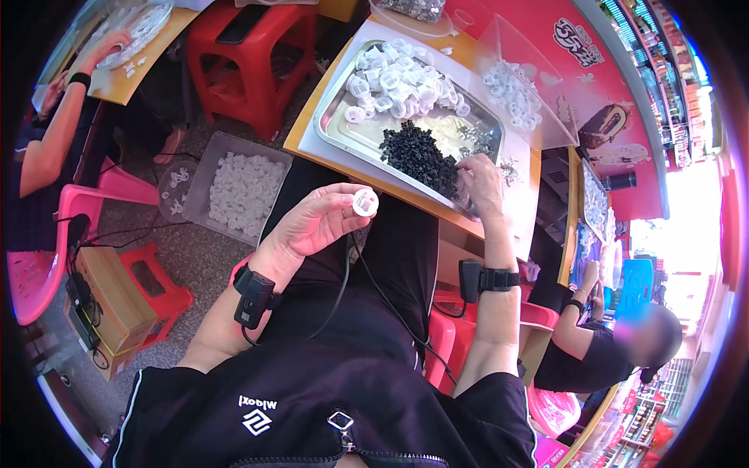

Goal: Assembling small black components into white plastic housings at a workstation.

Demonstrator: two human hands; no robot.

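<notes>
My left hand (316, 220) is raised over my lap, its thumb and fingers pinching a small round white plastic part (365, 203) with its open face turned up. At the right end of a metal tray (331, 129), my right hand (484, 186) reaches down with bent fingers, beside a heap of small black pieces (417, 154). Whatever its fingertips pinch is hidden. Small shiny metal pieces (477, 140) lie in the tray just beyond that hand. A pile of translucent white plastic parts (402, 78) fills the tray's far side.
A clear bin (515, 93) of white parts stands beyond the tray. On the floor to the left sits a tub (246, 191) of white parts, near a red stool (242, 62) and a cardboard box (113, 300). Other people work at left and right. Cables cross my lap.
</notes>
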